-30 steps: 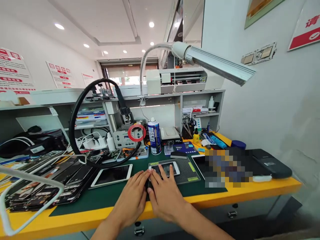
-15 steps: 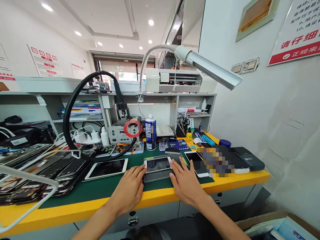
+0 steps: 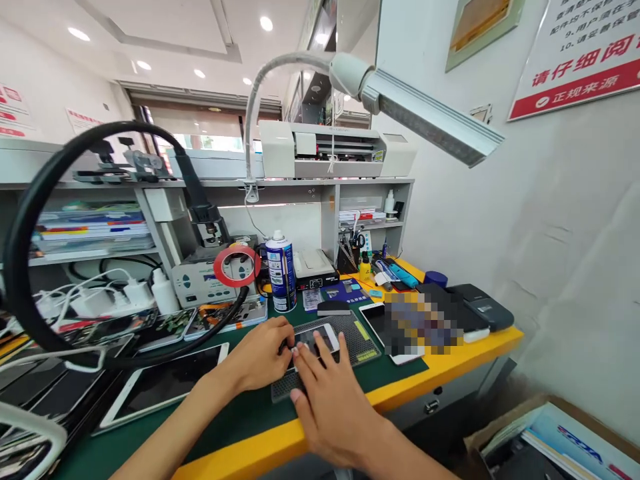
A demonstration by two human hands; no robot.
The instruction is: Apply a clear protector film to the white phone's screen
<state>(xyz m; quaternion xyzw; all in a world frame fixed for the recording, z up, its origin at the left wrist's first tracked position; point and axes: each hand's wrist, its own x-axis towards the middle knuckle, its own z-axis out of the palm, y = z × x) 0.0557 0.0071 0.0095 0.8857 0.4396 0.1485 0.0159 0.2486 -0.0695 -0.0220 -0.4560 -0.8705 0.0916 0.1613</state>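
A white-framed phone lies on a dark perforated work mat near the front of the green bench mat. My left hand has its fingers curled at the phone's left end, gripping it. My right hand lies flat with fingers spread over the phone's near edge and the work mat. Both forearms reach in from the bottom of the view.
A white tablet lies left of the hands, a blue spray can and red tape roll stand behind. A black hose loop arcs at left. More phones lie at right. A lamp head hangs above.
The view has swung left and closer to the bench. My hands, apart at either side of the work mat half a second ago, have come together on the phone; the left has curled.
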